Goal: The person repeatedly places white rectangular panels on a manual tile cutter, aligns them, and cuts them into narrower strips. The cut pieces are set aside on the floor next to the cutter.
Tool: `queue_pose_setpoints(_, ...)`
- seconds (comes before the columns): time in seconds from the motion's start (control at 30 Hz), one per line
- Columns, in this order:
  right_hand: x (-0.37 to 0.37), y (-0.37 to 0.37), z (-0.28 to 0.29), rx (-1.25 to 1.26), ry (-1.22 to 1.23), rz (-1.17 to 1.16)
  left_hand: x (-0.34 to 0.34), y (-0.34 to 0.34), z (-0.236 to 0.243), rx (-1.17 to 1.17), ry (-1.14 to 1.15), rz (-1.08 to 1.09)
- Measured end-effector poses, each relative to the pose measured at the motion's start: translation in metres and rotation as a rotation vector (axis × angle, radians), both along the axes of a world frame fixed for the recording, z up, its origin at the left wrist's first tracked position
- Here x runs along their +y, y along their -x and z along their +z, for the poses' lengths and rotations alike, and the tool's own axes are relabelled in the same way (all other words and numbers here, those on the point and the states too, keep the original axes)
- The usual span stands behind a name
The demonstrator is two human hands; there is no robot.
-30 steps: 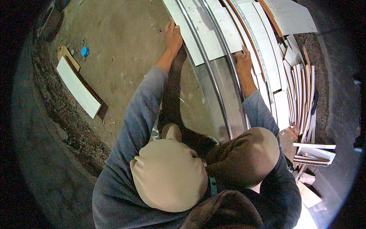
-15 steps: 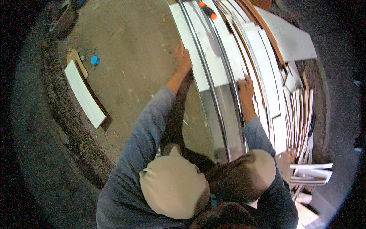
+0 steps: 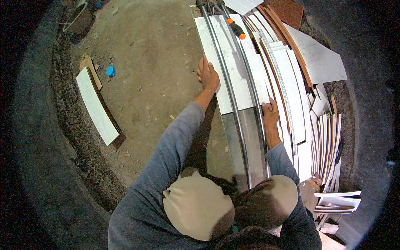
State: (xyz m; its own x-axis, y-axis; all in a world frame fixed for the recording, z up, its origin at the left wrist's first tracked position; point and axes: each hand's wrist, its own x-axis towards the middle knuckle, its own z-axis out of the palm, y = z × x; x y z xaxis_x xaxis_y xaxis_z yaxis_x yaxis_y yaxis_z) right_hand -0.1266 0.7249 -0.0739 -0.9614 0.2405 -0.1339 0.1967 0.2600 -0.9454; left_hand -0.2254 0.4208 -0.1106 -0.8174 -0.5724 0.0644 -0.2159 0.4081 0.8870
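Note:
A white tile (image 3: 238,85) lies flat on the grey bed of a manual tile cutter (image 3: 248,133), under its two long metal rails. At the tile's left edge is my left hand (image 3: 208,75), its fingers bent around that edge. My right hand (image 3: 270,118) pinches the opposite edge, beside the right rail, with the fingertips partly hidden. Both hands hold the tile near its closer end. Farther up the rails sits the cutter's black handle with orange ends (image 3: 236,29), and neither hand touches it.
Stacked white tiles (image 3: 287,75) and a long marked ruler (image 3: 283,89) lie close on the right. Tile strips (image 3: 327,146) lean beyond them. Left on the dirt floor are a white tile piece (image 3: 96,108), a blue cap-like thing (image 3: 110,71) and a bucket (image 3: 78,21).
The view has shifted, so the cutter and tile appear lower and more of the cutter's far end shows. Both hands keep their places on the tile's edges.

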Motion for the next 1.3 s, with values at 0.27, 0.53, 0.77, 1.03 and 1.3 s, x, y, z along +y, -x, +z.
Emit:
queue_pose_setpoints(0.27,0.001,0.004,0.001,-0.014,-0.241,0.07,-0.008,-0.001,0.007,-0.064,0.004,-0.037)
queue_pose_setpoints(0.53,-0.012,0.014,0.054,-0.189,-0.486,0.216,0.009,-0.031,0.0,0.033,-0.017,-0.021)
queue_pose_setpoints(0.77,-0.023,0.121,0.075,0.184,-1.032,0.439,-0.02,-0.009,-0.001,-0.036,-0.073,-0.11)
queue_pose_setpoints(1.03,-0.081,0.224,0.05,0.341,-0.897,0.478,-0.036,-0.014,0.012,0.014,-0.171,-0.238)
queue_pose_setpoints(1.3,-0.108,0.253,0.043,0.109,-0.888,0.431,-0.035,-0.015,0.013,-0.008,-0.235,-0.245)
